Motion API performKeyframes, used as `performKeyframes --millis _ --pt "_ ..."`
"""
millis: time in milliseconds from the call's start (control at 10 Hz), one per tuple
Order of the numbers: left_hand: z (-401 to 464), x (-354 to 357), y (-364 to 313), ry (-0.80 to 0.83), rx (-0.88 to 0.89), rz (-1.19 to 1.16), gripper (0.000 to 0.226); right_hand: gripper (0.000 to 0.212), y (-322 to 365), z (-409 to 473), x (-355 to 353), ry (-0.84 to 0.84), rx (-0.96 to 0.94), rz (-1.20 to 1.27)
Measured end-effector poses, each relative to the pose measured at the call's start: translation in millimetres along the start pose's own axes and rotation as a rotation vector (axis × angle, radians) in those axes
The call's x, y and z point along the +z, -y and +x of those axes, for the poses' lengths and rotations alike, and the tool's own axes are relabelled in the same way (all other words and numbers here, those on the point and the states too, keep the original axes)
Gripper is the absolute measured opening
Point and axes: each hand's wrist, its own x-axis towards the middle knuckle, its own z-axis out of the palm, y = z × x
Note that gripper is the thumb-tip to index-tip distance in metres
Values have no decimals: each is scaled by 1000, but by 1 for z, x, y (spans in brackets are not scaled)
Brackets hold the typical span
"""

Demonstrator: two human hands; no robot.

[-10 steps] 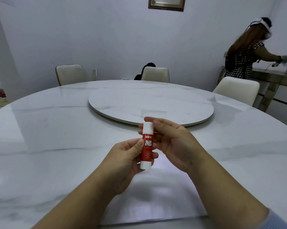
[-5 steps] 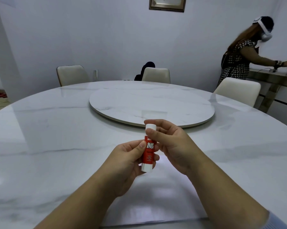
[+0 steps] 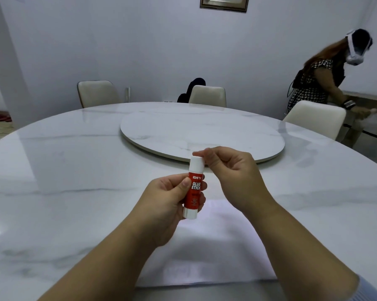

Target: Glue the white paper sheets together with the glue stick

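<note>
A red glue stick (image 3: 193, 193) with a white cap and white base stands upright in the air above the table. My left hand (image 3: 164, 206) grips its red body, thumb on the label. My right hand (image 3: 234, 170) is just right of it, with curled index finger and thumb pinching the white cap at the top. The cap sits on the stick. White paper sheets (image 3: 215, 257) lie flat on the table under both hands, partly hidden by my forearms.
The round white marble table (image 3: 74, 170) carries a raised turntable (image 3: 201, 131) in its middle. Three pale chairs (image 3: 97, 93) stand around the far side. A person (image 3: 317, 79) wearing a headset bends over a side counter at the far right.
My right hand has slid up from the glue stick's label to its cap. The stick has risen a little. The person at the right has bent further forward.
</note>
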Motion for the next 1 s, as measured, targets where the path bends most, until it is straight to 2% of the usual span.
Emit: performKeyframes --millis 100,200,300,400,600,800,900,1000 --pt "0 1 1 -11 0 21 20 20 -3 1 1 3 0 -10" --pt "1 3 3 -22 11 23 19 19 -8 -1 -2 74 8 35" --pt "7 0 -1 -39 47 153 21 29 -10 -3 -17 24 -44 100" --pt "23 -6 -10 -130 103 345 26 39 -17 -3 -36 -181 -48 65" --pt "57 -9 -11 -128 173 521 20 22 -35 1 -43 -286 10 36" --pt "63 -22 9 -108 175 742 29 20 -40 1 -45 -281 25 35" --pt "61 -20 11 -90 183 774 22 20 -42 -2 -46 -283 53 12" --pt "56 -16 8 -179 174 885 46 24 -42 -6 -49 -331 53 12"
